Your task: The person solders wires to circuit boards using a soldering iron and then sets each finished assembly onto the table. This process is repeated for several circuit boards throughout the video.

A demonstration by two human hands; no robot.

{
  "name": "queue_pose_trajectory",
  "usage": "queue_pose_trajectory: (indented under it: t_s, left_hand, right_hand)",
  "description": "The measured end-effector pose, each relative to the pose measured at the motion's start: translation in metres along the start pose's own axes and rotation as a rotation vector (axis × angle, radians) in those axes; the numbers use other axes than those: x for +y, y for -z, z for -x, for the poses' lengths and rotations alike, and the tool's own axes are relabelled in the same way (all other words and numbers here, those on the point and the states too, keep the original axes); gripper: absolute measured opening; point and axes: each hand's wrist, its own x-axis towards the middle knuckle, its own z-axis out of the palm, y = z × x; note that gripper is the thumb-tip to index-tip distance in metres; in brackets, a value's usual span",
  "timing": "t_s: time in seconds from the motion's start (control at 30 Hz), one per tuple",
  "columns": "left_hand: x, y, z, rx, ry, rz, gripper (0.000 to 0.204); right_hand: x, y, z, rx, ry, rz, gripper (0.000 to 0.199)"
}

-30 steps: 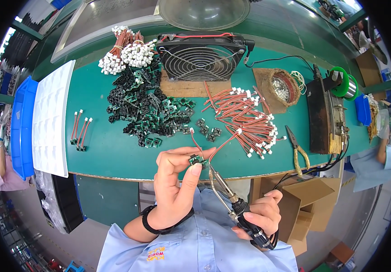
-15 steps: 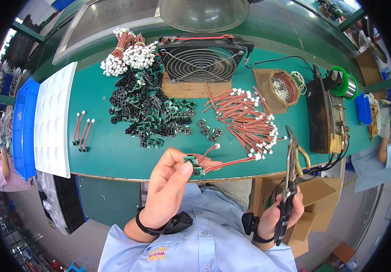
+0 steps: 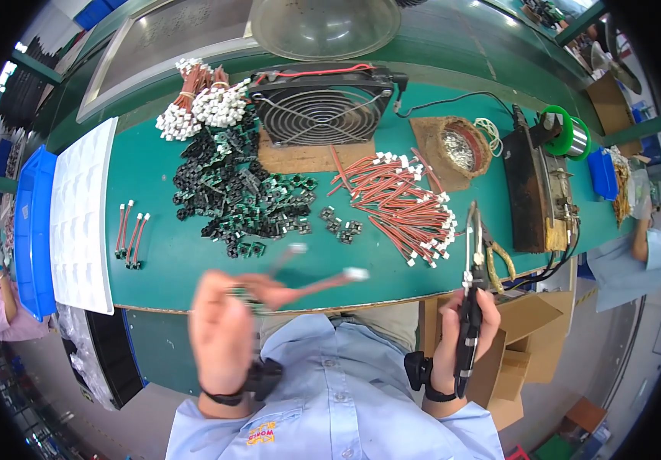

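My left hand [image 3: 224, 330] is smeared by motion just past the bench's near edge. It pinches small green circuit boards [image 3: 247, 300] whose red leads end in white plugs [image 3: 355, 274]. In my right hand [image 3: 477, 326], upright, is a black-handled tool [image 3: 469, 333] with long slim metal tips; its exact kind is unclear. Left on the bench lie several wired boards [image 3: 132, 244]. A heap of black and green camera-like boards [image 3: 231, 184] fills the middle, beside a fan of loose red leads with white plugs [image 3: 407, 203].
A black fan [image 3: 323, 115] stands at the back. Leftward are a white compartment tray [image 3: 81, 222] and a blue bin [image 3: 33, 230]. At right are a round pot [image 3: 464, 147], a green solder spool [image 3: 568, 132] and a dark metal box [image 3: 528, 192]. Bundled leads [image 3: 206, 96] sit at back left.
My left hand has swung left and down with the wired boards, away from the loose leads. The right hand has shifted slightly left with its tool. The whole view has moved a little.
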Motion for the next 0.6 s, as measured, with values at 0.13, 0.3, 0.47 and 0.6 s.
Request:
queue_pose_trajectory:
  t_s: [0.13, 0.3, 0.47, 0.6]
  left_hand:
    - [0.026, 0.084, 0.010, 0.247, -0.183, -0.098, 0.022]
    - [0.028, 0.178, 0.024, 0.600, -0.173, -0.500, 0.026]
    - [0.027, 0.190, 0.017, 0.869, -0.101, -1.177, 0.024]
    - [0.031, 0.156, 0.015, 0.902, -0.323, -1.358, 0.023]
  right_hand:
    - [-0.005, -0.018, -0.020, -0.155, -0.073, -0.082, 0.035]
    - [-0.001, -0.043, -0.047, -0.235, 0.264, 0.321, 0.036]
    - [0.000, -0.076, -0.058, -0.166, 0.495, 0.570, 0.030]
    - [0.010, -0.086, -0.061, -0.220, 0.556, 0.673, 0.034]
